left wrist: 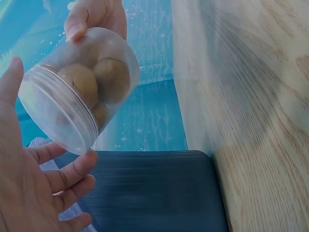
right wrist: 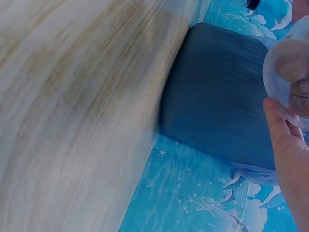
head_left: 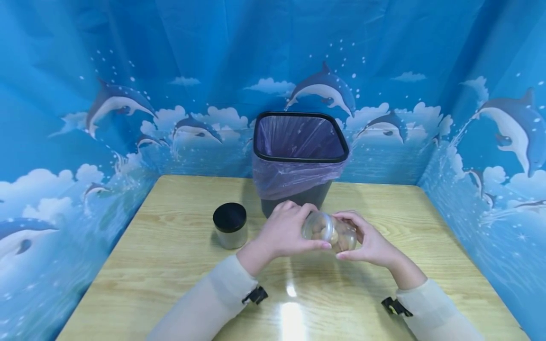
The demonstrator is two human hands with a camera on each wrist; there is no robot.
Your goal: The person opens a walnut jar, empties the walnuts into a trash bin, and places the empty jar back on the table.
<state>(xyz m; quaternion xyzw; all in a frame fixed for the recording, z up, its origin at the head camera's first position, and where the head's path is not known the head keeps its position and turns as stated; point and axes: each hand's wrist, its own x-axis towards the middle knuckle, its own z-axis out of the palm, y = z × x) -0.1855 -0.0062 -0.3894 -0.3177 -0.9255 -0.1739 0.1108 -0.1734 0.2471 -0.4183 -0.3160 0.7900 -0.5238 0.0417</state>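
Note:
A clear plastic jar (head_left: 343, 234) with several round brown pieces (left wrist: 79, 83) inside is held tilted over the table. My right hand (head_left: 373, 245) grips its base end, thumb on one side and fingers on the other. At the lid end, my left hand (head_left: 286, 232) has its fingers spread around the clear screw lid (left wrist: 58, 110). In the left wrist view some left fingertips touch or nearly touch the lid's rim, and the thumb stands apart on the other side. The kind of brown pieces is unclear; they look like walnuts.
Behind the hands stands a dark bin (head_left: 294, 195) lined with a purple bag (head_left: 294, 177). A second jar with a black lid (head_left: 230, 217) stands left of my left hand on the wooden table (head_left: 170, 265). Blue dolphin-print curtains (head_left: 204, 61) enclose the back and sides.

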